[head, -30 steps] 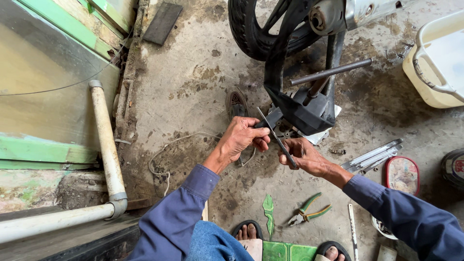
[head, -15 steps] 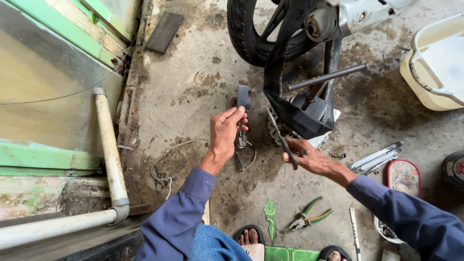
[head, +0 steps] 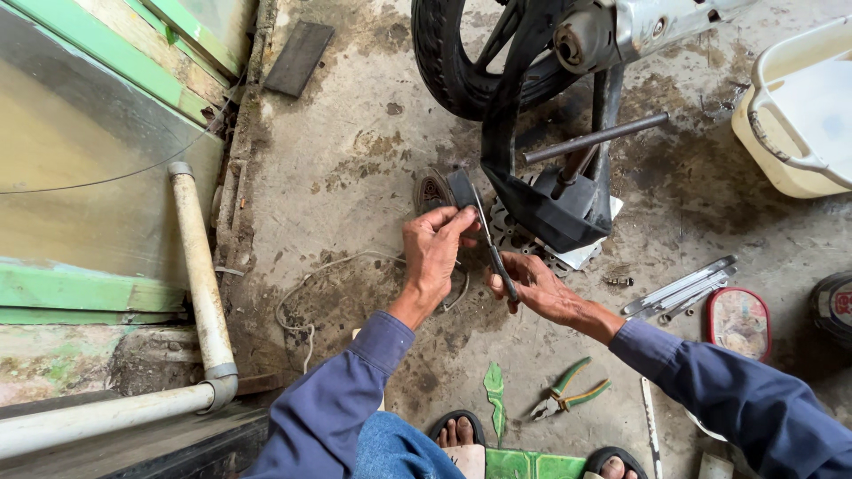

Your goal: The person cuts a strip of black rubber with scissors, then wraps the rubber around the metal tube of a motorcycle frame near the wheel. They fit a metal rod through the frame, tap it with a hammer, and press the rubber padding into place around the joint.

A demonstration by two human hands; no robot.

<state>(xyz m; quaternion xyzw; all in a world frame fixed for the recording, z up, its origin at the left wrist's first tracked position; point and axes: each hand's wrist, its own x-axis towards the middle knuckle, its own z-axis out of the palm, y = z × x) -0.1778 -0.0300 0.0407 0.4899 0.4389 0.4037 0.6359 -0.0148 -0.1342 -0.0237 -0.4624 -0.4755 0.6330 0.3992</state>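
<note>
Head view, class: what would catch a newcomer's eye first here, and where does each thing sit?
At centre, the left hand pinches a small dark part while the right hand grips a slim dark tool whose tip meets it. Behind them, at top, a black tyre and a silver exhaust stand over the stained concrete floor. Green-handled pliers lie near the bottom edge.

The stained concrete floor carries green-handled pliers near the feet, wrenches at the right, a white cord at the left, and a dark flat plate far left.
</note>
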